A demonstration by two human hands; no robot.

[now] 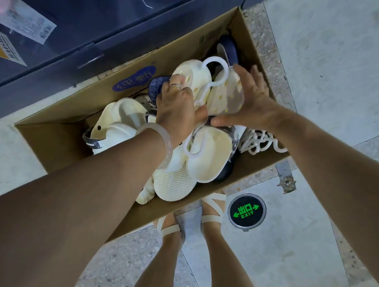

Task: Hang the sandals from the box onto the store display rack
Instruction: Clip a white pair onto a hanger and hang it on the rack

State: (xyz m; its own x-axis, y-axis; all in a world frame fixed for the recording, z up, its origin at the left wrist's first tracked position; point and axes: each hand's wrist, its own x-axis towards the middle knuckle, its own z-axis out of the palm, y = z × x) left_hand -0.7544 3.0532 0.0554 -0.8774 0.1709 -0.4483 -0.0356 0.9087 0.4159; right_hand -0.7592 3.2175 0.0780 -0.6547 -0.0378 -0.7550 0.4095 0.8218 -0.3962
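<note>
An open cardboard box on the floor holds several cream sandals and a few navy ones. Over its middle, my left hand grips one cream sandal of a pair, and my right hand holds the other cream sandal from the right side. A white plastic hanger hook stands up between the two sandals. Another cream pair with its own white hook lies in the box just below my hands. A navy sandal sits at the box's far end.
A dark blue cabinet base runs along the box's far side, with paper tags hanging at upper left. A pile of loose white hooks lies in the box's right corner. My sandalled feet stand by the box, beside a round floor exit sign.
</note>
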